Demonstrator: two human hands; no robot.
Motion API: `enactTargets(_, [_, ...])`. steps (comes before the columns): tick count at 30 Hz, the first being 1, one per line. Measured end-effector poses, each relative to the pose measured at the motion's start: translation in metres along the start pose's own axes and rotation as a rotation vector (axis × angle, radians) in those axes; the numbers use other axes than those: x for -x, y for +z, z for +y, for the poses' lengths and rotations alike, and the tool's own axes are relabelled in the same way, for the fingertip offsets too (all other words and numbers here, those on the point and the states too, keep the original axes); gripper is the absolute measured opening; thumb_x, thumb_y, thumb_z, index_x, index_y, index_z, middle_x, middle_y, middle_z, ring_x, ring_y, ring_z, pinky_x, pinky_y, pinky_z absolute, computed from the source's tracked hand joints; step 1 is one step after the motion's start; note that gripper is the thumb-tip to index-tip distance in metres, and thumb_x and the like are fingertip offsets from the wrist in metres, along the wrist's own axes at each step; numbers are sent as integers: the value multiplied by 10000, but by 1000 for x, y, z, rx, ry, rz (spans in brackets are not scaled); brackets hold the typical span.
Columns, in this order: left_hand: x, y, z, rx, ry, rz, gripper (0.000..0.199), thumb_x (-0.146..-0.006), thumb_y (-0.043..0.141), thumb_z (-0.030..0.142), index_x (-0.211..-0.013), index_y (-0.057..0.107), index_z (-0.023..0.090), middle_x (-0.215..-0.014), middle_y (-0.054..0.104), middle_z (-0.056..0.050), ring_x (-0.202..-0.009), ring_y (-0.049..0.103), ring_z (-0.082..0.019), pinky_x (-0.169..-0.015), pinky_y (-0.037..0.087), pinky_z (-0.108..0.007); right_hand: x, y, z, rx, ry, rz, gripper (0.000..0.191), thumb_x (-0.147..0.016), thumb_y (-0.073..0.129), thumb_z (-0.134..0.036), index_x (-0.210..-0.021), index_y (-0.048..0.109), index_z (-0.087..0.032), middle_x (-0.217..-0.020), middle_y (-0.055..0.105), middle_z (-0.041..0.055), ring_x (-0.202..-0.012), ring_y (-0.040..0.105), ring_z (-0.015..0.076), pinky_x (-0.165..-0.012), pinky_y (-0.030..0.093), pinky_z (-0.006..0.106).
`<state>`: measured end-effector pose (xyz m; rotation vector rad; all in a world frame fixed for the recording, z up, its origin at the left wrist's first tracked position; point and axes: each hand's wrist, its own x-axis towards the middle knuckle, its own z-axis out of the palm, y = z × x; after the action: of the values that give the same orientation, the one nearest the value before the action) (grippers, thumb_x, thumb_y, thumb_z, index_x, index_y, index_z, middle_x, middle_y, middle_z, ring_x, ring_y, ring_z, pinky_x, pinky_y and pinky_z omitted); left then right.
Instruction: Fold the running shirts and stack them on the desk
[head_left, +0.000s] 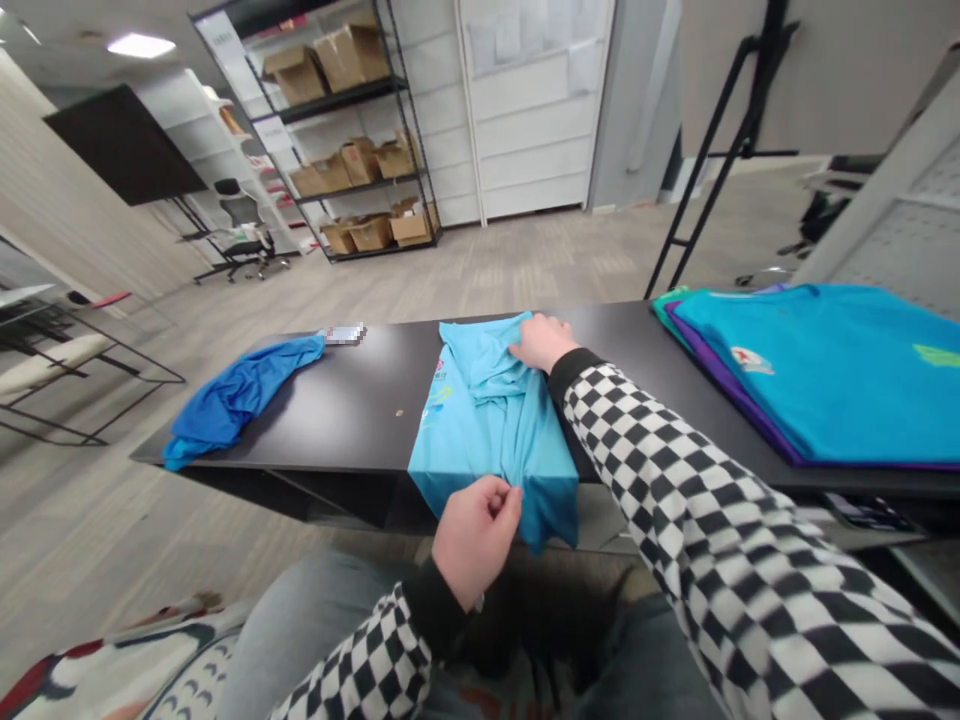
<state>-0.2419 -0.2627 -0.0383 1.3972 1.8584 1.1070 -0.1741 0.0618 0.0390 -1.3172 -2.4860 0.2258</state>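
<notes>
A light blue T-shirt point(495, 430) lies partly folded on the dark table, printed along its left side, its near end hanging over the front edge. My left hand point(480, 530) is closed in a pinch on the cloth at that front edge. At the far right corner of the shirt, my right hand point(544, 340) has its fingers curled down onto the fabric and grips it. Loose, bunched cloth lies across the shirt's upper half beside the right fingers.
A crumpled darker blue garment point(240, 395) lies at the table's point(345, 410) left end, beside a small blurred item point(345, 334). On the right is a stack of flat shirts point(840, 370), bright blue on top. Behind stand a shelf with cardboard boxes point(352, 60) and a black stand point(712, 150).
</notes>
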Motion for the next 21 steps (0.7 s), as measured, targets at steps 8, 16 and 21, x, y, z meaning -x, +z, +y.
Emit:
enactTargets(8, [2, -8, 7, -19, 58, -40, 385, -1113, 627, 461, -803, 658, 234, -671, 619, 16, -622, 565, -147, -641, 397, -302, -8, 9, 25, -182, -34, 106, 105, -994, 715, -285, -965, 751, -190, -1106, 752, 160, -1053, 654, 315, -1029, 504, 463])
enactTargets(16, [1, -20, 31, 37, 153, 17, 268, -1042, 670, 375, -803, 715, 262, -1055, 783, -129, -1125, 773, -298, -845, 620, -358, -13, 22, 30, -413, 13, 188, 116, -1094, 561, -291, -1036, 617, -207, -995, 723, 95, -906, 606, 241, -897, 476, 345])
enactTargets(21, [-12, -16, 36, 472, -245, -156, 349, -974, 705, 587, -949, 626, 247, -822, 732, -41, -565, 697, -181, -441, 455, -260, -16, 24, 37, -556, 107, 201, 152, -1056, 618, -353, -1009, 635, -209, -837, 675, 14, -763, 576, 194, -776, 455, 322])
